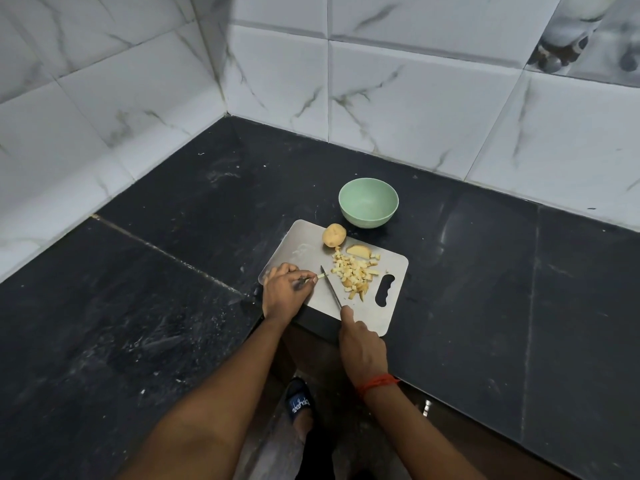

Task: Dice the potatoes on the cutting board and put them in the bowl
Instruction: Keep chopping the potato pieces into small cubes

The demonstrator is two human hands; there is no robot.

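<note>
Down low, a foot in a dark slipper (300,401) stands on the floor. A red thread (377,382) is tied round the right wrist.

The right hand (362,348) is closest. Its grip is closed tight round the handle of a knife (330,287), so the handle is hidden inside the fingers. One finger lies along the top of the blade. The thin blade points away from the person, and its tip is down on the cutting board (304,244).

The left hand (285,291) is just to the left of the blade, resting on the near left part of the board. Its grip is small and closed: the fingertips pinch a thin potato strip (322,276). The free end of the strip pokes out to the right and meets the blade near the tip.

On the other side of the blade, a little way from both hands, lies a pile of potato cubes (355,273). It sits near the board's handle hole. Just past the pile is a potato slice (359,251) with its skin on. At the far edge of the board sits a whole potato (334,235).

A green bowl (368,202) stands on the black tabletop (173,271), just beyond the board and near the whole potato. Both hands are well apart from it. A white tiled wall (415,98) stands behind.
</note>
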